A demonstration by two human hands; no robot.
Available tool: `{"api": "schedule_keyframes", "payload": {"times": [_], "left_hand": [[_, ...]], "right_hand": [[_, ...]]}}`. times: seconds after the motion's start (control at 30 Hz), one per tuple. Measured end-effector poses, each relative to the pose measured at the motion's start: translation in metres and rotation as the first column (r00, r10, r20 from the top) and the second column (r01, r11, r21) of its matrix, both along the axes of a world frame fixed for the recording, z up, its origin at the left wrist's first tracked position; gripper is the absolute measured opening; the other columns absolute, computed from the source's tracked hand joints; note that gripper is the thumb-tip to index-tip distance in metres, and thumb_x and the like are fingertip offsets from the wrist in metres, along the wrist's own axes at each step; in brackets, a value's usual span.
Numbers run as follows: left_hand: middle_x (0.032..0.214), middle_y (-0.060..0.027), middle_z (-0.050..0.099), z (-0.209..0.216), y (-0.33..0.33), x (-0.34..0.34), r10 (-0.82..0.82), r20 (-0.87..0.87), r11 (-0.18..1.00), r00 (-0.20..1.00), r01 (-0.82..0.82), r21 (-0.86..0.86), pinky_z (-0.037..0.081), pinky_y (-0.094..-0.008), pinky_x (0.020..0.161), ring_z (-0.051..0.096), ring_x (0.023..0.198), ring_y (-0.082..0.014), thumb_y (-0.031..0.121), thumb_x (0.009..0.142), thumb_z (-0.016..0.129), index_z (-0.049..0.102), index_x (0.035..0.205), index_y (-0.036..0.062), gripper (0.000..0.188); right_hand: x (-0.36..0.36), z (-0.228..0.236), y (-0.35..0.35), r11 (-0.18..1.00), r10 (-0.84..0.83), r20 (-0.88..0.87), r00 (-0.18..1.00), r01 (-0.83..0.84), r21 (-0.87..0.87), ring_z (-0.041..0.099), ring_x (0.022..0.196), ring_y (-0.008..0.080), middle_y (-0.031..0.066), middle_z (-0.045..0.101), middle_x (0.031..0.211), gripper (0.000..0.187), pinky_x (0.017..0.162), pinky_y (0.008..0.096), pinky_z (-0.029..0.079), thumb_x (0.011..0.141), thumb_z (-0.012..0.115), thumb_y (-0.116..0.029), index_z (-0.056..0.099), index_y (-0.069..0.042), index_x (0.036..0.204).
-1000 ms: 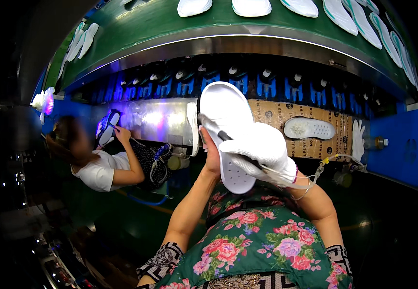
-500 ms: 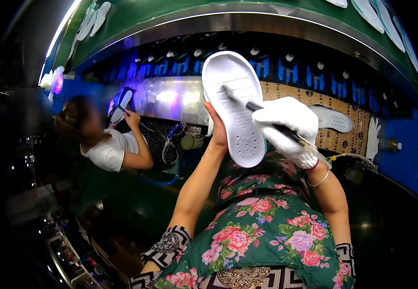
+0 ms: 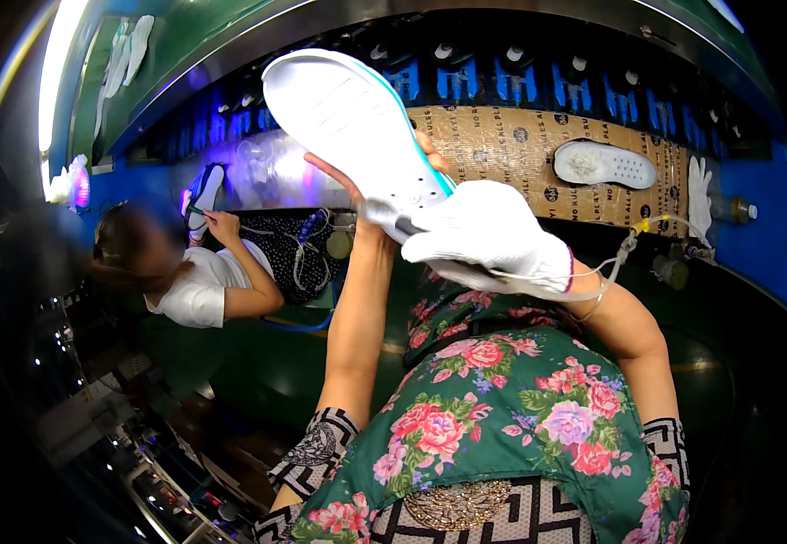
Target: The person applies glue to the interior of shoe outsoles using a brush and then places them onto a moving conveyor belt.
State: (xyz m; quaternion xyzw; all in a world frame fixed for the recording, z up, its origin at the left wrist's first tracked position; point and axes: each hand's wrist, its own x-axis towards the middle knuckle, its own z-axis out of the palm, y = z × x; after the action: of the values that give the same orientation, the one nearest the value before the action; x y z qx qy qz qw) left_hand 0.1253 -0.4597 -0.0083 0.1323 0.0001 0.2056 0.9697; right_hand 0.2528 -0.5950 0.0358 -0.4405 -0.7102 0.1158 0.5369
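Observation:
A white shoe sole [image 3: 339, 113] with a teal edge stripe is held up and tilted, its toe end to the upper left. Bare fingers of my left hand [image 3: 346, 184] wrap around it from underneath, showing at both edges. My right hand [image 3: 498, 238], in a white knit glove, grips a brush [image 3: 400, 224] with a dark handle. The blurred brush tip is at the sole's heel end; whether it touches cannot be made out. A thin clear tube [image 3: 613, 265] runs along my right wrist.
Brown cardboard [image 3: 493, 163] covers the bench, carrying another perforated sole [image 3: 627, 170]. Beside it lie a white glove [image 3: 699, 195] and a bottle [image 3: 732, 209]. Blue holders [image 3: 516, 83] with dark shoes line the back. At left, a person [image 3: 207, 281] works on a sole.
The sole has moved up and left and tilted, its teal edge now showing. My right hand has shifted left and down, taking the brush from the toe area to the heel end.

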Motion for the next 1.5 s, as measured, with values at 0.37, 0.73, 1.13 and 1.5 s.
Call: {"api": "schedule_keyframes", "payload": {"times": [0.37, 0.73, 1.13, 1.5], "left_hand": [[0.093, -0.0211, 0.063, -0.006, 0.029, 0.011, 0.116, 0.129, 0.977, 0.985, -0.137, 0.162, 0.054, -0.0475, 0.081, 0.062, 0.088, -0.0346, 0.102, 0.059, 0.035, 0.056, 0.109, -0.0074, 0.122], [0.095, -0.02, 0.057, -0.006, 0.051, 0.009, 0.041, -0.08, 0.984, 0.996, -0.026, 0.174, 0.051, -0.0428, 0.066, 0.059, 0.077, -0.0289, 0.098, 0.062, 0.044, 0.049, 0.126, 0.0044, 0.113], [0.109, -0.0257, 0.064, 0.002, 0.058, 0.017, -0.336, -0.226, 0.906, 0.914, 0.379, 0.188, 0.062, -0.0488, 0.069, 0.07, 0.089, -0.0367, 0.093, 0.071, 0.038, 0.047, 0.142, 0.0082, 0.111], [0.127, -0.0133, 0.063, 0.016, 0.058, 0.025, -0.013, -0.747, 0.746, 0.665, 0.504, 0.435, 0.055, -0.0322, 0.09, 0.063, 0.112, -0.0203, 0.074, 0.088, 0.045, 0.057, 0.137, 0.0067, 0.083]], "right_hand": [[0.003, 0.003, -0.003, 0.994, 0.012, -0.012, 1.0, -0.011, 0.105, 0.064, 0.064, 0.022, 0.0035, 0.07, 0.082, 0.029, 0.054, 0.0342, 0.048, 0.073, 0.078, -0.011, 0.073, -0.017, 0.101], [0.012, 0.0, -0.001, 0.996, -0.056, 0.008, 0.998, 0.056, -0.067, 0.069, 0.079, 0.0243, 0.0037, 0.071, 0.089, 0.025, 0.069, 0.0353, 0.055, 0.075, 0.075, -0.008, 0.075, -0.017, 0.098], [0.007, -0.009, 0.001, 0.995, 0.076, 0.066, 0.995, -0.072, -0.064, 0.068, 0.074, 0.0258, 0.0046, 0.07, 0.087, 0.03, 0.063, 0.035, 0.052, 0.073, 0.075, -0.01, 0.071, -0.017, 0.103], [0.001, -0.008, 0.002, 0.992, 0.022, 0.007, 1.0, -0.021, -0.123, 0.069, 0.081, 0.0265, 0.0048, 0.071, 0.09, 0.023, 0.076, 0.035, 0.053, 0.076, 0.076, -0.01, 0.073, -0.016, 0.098]]}}
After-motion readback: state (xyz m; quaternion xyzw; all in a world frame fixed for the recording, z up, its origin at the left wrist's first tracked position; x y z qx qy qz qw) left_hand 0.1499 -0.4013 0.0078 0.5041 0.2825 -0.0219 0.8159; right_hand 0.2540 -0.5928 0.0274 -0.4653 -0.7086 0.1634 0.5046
